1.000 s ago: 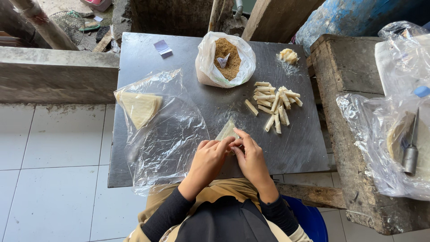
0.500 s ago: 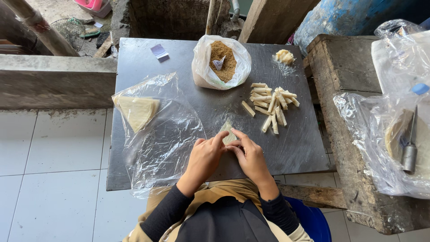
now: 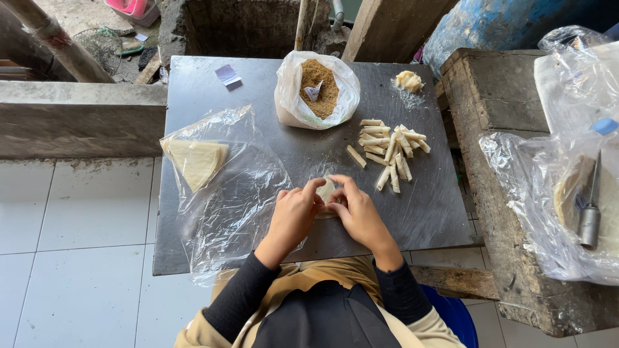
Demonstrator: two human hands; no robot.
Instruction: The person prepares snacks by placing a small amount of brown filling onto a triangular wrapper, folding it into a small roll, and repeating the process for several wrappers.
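Head-camera view: a pale wrapper (image 3: 327, 191) is pinched between the fingertips of the left hand (image 3: 293, 216) and right hand (image 3: 358, 214), low on the grey metal tabletop (image 3: 425, 212). A clear plastic sheet (image 3: 232, 206) with folded wrappers (image 3: 195, 161) lies to the left. Beyond, finished rolls (image 3: 389, 147) are piled; farther off, an open bag of brown filling (image 3: 317, 90) is seen.
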